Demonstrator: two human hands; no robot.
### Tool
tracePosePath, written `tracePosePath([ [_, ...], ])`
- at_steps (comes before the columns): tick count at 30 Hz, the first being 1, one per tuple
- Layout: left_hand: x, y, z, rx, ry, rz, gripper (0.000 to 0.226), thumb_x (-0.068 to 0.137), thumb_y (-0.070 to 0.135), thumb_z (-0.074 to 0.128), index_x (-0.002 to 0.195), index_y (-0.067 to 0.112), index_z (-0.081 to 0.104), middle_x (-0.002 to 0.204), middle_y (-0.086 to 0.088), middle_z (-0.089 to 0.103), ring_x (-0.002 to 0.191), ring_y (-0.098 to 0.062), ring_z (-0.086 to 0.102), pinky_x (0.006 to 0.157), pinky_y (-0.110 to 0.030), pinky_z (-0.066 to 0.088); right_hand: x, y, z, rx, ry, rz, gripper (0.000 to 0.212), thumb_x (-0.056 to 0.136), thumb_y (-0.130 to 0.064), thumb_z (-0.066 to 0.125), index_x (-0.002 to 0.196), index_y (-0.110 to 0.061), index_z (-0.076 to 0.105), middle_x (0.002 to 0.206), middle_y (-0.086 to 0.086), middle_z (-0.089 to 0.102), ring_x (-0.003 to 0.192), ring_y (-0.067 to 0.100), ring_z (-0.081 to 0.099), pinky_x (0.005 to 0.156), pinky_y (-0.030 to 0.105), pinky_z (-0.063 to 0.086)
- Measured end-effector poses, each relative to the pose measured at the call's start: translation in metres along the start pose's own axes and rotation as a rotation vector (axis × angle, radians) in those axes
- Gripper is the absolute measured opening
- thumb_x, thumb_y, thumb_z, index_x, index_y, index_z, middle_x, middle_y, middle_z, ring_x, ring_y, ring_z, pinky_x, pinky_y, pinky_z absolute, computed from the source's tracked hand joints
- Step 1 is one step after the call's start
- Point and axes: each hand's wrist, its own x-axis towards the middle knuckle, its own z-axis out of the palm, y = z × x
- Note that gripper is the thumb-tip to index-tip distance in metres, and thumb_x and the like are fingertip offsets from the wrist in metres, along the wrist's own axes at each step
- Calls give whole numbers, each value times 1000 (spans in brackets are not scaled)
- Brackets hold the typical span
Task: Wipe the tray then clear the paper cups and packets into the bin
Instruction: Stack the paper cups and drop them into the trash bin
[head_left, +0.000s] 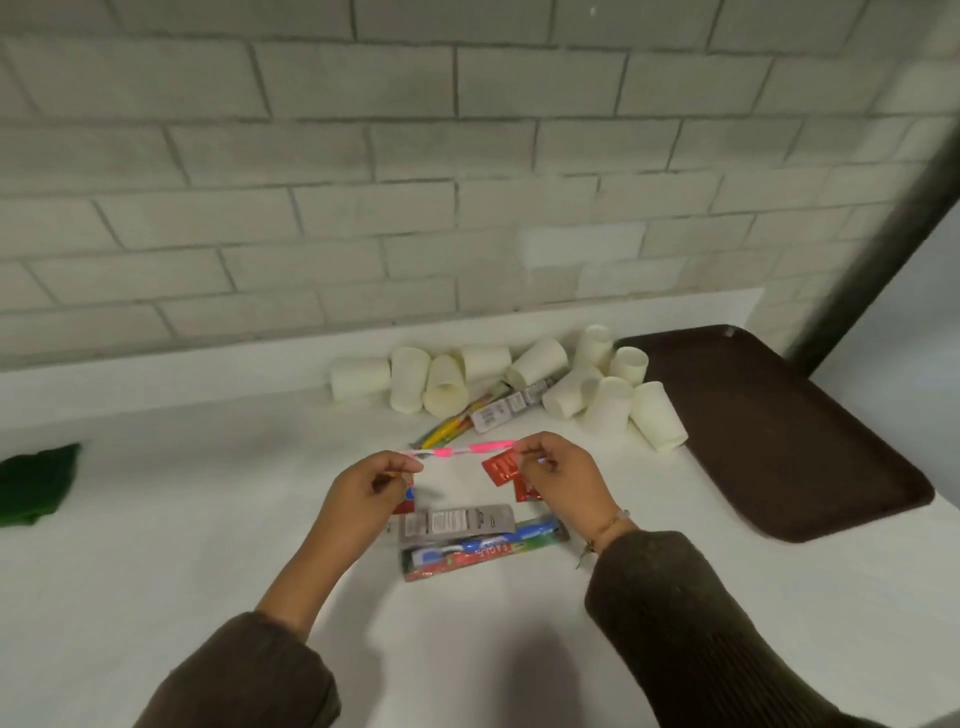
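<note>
While both hands work above the white counter (208, 519), they share one thin pink-and-white strip (457, 450) stretched level between them. Left hand (371, 491) pinches the strip's left end with curled fingers; right hand (558, 478) pinches the right end the same way. Too blurred to tell what the strip is.

Red packets (500, 467) sit right at the right hand's fingers, just under the strip. Cannot tell if that hand grips them or they lie on the counter. A red-and-blue scrap (409, 500) peeks out under the left hand, mostly hidden.

Near side of the hands, between the wrists: grey packet (457, 521) lies flat, overlapping a toothbrush pack (483, 551) with green and red print.

Far side: paper cups (410, 379) in a loose cluster along the back of the counter, some upright, several tipped over. Yellow and orange packets (452, 423) poke out from among them toward the hands, with a labelled grey one (491, 413) beside them.

Brown tray (779, 441) is flat on the counter at far right, with the rightmost cups lying at or over its left edge. Green cloth (36, 483) is crumpled at the far left edge, well apart from the tray.

Dark brown sleeves (675, 623) cover both forearms; a bracelet (615, 522) is on the right wrist. Pale brick wall (363, 156) stands behind the counter.
</note>
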Motion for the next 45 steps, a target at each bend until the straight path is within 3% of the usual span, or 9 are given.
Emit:
tracePosePath([
  [3, 33, -11, -20, 37, 56, -29, 25, 91, 8, 51, 82, 29, 62, 101, 6, 63, 89, -10, 59, 63, -9, 40, 33, -14, 18, -122, -38, -8, 18, 93, -22, 50, 107, -26, 59, 102, -6, 62, 89, 16, 62, 73, 25, 54],
  [6, 66, -22, -29, 104, 101, -45, 24, 90, 6, 49, 91, 25, 63, 111, 2, 64, 94, -12, 57, 75, -15, 42, 64, -24, 29, -266, -58, -67, 22, 93, -23, 50, 113, -24, 59, 106, -6, 60, 95, 14, 59, 87, 28, 50],
  [11, 126, -27, -32, 218, 100, -64, 26, 89, 10, 50, 111, 19, 61, 123, -1, 60, 105, -18, 59, 87, -23, 40, 123, -31, 47, -460, -97, -143, 30, 91, -18, 50, 120, -20, 56, 119, 4, 61, 105, 20, 59, 90, 25, 44],
  [18, 193, -29, -8, 276, 112, -136, 48, 87, 20, 56, 132, 18, 42, 138, -8, 45, 116, -27, 55, 96, -33, 43, 176, -30, 79, -597, -150, -102, 47, 93, -18, 48, 139, -25, 40, 137, 5, 44, 121, 24, 48, 105, 30, 36],
  [24, 226, -33, 9, 379, 137, -173, 69, 88, 27, 59, 144, 14, 21, 147, -11, 34, 124, -31, 49, 101, -36, 43, 197, -27, 90, -547, -98, -111, 43, 97, -15, 38, 138, -25, 43, 132, 7, 54, 117, 24, 53, 102, 27, 37],
  [31, 226, -47, 14, 354, 35, -196, 94, 79, 16, 69, 147, 20, 5, 146, -12, 35, 122, -31, 50, 99, -37, 45, 200, -32, 71, -267, 188, -119, 36, 93, -13, 45, 126, -22, 58, 117, 8, 66, 101, 25, 61, 91, 29, 48],
  [35, 211, -52, 13, 194, 31, -150, 94, 75, 6, 69, 147, 22, 11, 146, -7, 31, 129, -28, 40, 105, -42, 41, 204, -44, 55, -79, 243, -170, 33, 91, -8, 45, 118, -15, 63, 119, 8, 64, 105, 25, 57, 77, 21, 41],
  [39, 191, -46, 14, 93, 129, -86, 86, 71, 6, 72, 141, 21, 25, 137, -4, 35, 125, -23, 40, 105, -42, 41, 205, -59, 55, -68, 82, -147, 35, 91, -8, 42, 118, -14, 62, 116, 12, 63, 87, 24, 57, 46, 14, 49],
  [45, 175, -47, 1, 118, 194, -25, 58, 64, 17, 79, 111, 28, 47, 109, 4, 56, 105, -18, 58, 91, -31, 51, 197, -96, 79, -56, -226, -135, 32, 94, -15, 41, 119, -18, 61, 100, 2, 59, 55, 16, 54, 40, 18, 42],
])
